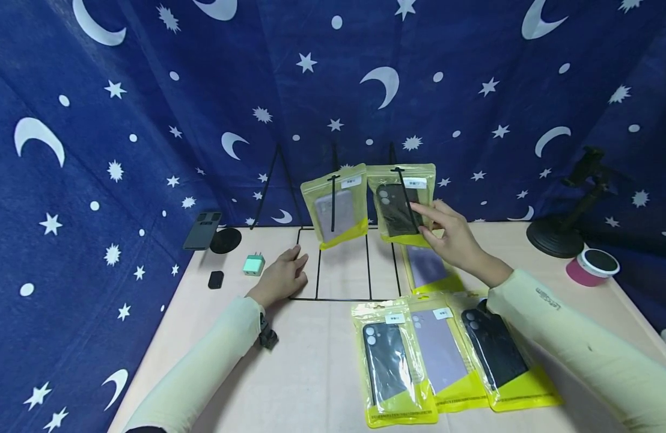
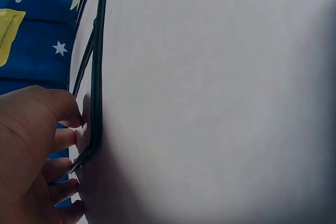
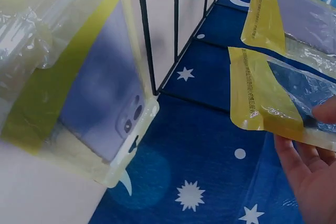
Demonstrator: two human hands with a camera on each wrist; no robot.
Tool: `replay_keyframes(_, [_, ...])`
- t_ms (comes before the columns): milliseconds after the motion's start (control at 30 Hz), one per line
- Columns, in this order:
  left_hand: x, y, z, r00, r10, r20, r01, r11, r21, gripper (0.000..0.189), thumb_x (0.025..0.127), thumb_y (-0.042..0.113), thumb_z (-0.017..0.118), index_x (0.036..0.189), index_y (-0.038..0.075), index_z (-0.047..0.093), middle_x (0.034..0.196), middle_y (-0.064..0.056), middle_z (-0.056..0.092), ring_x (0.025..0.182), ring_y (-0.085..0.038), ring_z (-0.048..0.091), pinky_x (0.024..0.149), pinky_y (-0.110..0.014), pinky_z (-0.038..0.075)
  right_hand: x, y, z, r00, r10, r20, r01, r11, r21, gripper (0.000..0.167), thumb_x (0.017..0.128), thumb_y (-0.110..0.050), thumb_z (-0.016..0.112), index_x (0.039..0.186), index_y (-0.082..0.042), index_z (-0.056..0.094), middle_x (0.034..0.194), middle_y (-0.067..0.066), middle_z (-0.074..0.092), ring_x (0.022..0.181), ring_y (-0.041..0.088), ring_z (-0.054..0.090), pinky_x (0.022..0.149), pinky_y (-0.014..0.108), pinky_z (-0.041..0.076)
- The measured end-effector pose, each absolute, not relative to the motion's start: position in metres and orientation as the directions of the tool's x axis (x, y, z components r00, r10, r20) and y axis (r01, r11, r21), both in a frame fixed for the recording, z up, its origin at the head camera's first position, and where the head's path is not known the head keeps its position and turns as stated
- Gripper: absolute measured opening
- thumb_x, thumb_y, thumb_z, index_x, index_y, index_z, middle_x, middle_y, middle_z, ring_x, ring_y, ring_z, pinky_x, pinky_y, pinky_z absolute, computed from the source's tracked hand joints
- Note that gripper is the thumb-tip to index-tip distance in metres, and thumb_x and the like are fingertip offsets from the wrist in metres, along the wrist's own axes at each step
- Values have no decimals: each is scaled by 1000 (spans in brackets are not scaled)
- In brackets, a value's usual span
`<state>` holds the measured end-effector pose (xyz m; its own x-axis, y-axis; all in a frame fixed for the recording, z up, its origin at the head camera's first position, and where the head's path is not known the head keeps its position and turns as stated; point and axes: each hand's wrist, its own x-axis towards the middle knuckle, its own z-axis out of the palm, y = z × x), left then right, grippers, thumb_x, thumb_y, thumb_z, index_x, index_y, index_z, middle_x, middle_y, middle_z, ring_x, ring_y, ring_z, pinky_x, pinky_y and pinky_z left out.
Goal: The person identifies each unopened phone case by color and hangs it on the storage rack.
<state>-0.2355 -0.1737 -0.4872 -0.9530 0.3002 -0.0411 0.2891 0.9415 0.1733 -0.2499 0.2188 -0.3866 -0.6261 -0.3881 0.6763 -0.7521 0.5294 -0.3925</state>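
My right hand (image 1: 453,237) pinches the right edge of a clear-and-yellow packaged black phone case (image 1: 400,210), its fingers in front of and behind the bag. That package hangs on a hook of a black wire display rack (image 1: 344,299). To its left hangs a packaged lilac phone case (image 1: 333,216), tilted on another hook. My left hand (image 1: 281,278) rests at the rack base's left side; in the left wrist view its fingertips (image 2: 65,139) are right at the wire (image 2: 97,93) near a corner.
Several packaged phone cases lie in front: a black one (image 1: 387,361), a lilac one (image 1: 438,349) and another black one (image 1: 495,349). Another lilac one (image 1: 425,264) lies beneath my right hand. A phone on a stand (image 1: 202,231), green charger (image 1: 253,264), pink-and-white jar (image 1: 591,268) and black stand (image 1: 555,237) surround them.
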Motion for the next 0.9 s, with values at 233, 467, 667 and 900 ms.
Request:
replay_keyframes(233, [-235, -173, -487, -952, 303, -40, 292, 941, 169, 56, 96, 31, 49, 149, 11, 48, 163, -18, 32, 151, -34, 35, 122, -44, 35, -250, 225, -391, -671, -379, 637, -723, 526, -448, 63, 79, 16, 69, 137, -7, 62, 120, 18, 61, 103, 24, 61, 87, 6, 51])
replay_keyframes(467, [-235, -171, -487, -948, 315, -36, 304, 935, 180, 56, 97, 30, 50, 149, 11, 49, 163, -18, 32, 150, -35, 36, 122, -44, 34, -236, 244, -398, -670, -292, 683, -716, 496, -490, 50, 76, 18, 69, 122, -1, 70, 129, 22, 61, 118, -3, 55, 88, 3, 49])
replay_keyframes(667, [-236, -172, -489, -945, 324, -45, 312, 934, 174, 56, 98, 31, 49, 150, 12, 47, 163, -17, 31, 150, -36, 35, 122, -44, 34, -214, 269, -404, -664, -180, 726, -687, 531, -497, 39, 74, 18, 68, 109, 3, 74, 111, 20, 69, 96, -14, 60, 77, 1, 50])
replay_keyframes(900, [-235, -175, -488, -948, 314, -54, 300, 936, 182, 57, 97, 31, 48, 150, 11, 46, 164, -17, 29, 150, -37, 34, 122, -45, 33, -191, 303, -397, -736, -91, 670, -527, 699, -484, 36, 78, 11, 69, 113, 0, 73, 97, 19, 75, 87, -27, 52, 71, -5, 43])
